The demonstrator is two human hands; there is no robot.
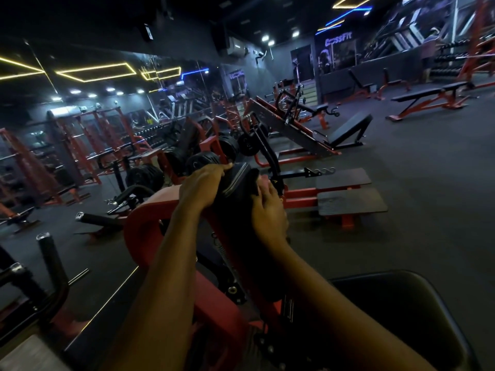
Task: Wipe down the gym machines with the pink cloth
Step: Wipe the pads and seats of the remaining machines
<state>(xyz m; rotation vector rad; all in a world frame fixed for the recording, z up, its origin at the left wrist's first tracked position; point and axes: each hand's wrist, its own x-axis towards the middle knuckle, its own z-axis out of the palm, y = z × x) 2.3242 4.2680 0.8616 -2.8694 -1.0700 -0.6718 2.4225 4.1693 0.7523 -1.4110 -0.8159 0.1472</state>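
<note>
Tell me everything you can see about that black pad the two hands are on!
The black pad is dark, cushioned and looks like vinyl, with a paler piped seam running along its edge. It sits tilted atop a red machine frame. The left hand lies flat over its upper left side, and the right hand presses against its right edge, with something pinkish, perhaps the cloth, barely showing above the fingers. Its lower part fades into shadow.

A red steel-framed gym machine (150,223) with an upright black padded rest (238,183); pink cloth (263,180) barely visible beside the pad.
</note>
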